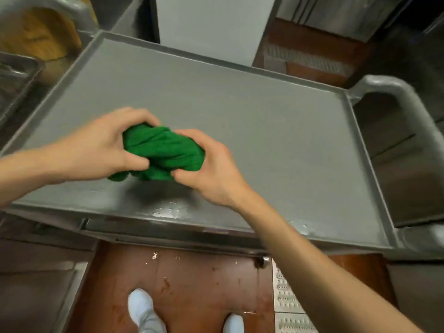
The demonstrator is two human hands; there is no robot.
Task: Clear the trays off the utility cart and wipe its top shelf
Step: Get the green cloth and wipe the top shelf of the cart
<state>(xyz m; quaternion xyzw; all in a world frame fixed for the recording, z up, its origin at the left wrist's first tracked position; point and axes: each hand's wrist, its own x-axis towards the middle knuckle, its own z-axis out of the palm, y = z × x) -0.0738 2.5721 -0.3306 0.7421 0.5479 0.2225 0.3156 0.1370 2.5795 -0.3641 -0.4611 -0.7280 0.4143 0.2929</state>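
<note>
**Bunching the cloth before the wipe**

The kitchen floor (192, 284) is of brown tile with crumbs on it, and above it stands the grey utility cart, whose top shelf (276, 131) carries no trays now. A metal tray (14, 75) shows at the left edge, off the cart. The green cloth (161, 152) is near the front left of the shelf; whether it touches the surface I cannot tell.

Both grips hold the cloth: the left hand (96, 150) curls around its left end, and the right hand (211, 169) pinches its right end.

I judge that the person is gathering the cloth into a pad. To do this well, fold it flat, not into a ball, so more cloth meets the shelf. Then wipe in straight overlapping strokes from the far rim towards the body, and go over the pale wet patch (168, 210) by the front rim and also the corners, where dirt may collect.
</note>
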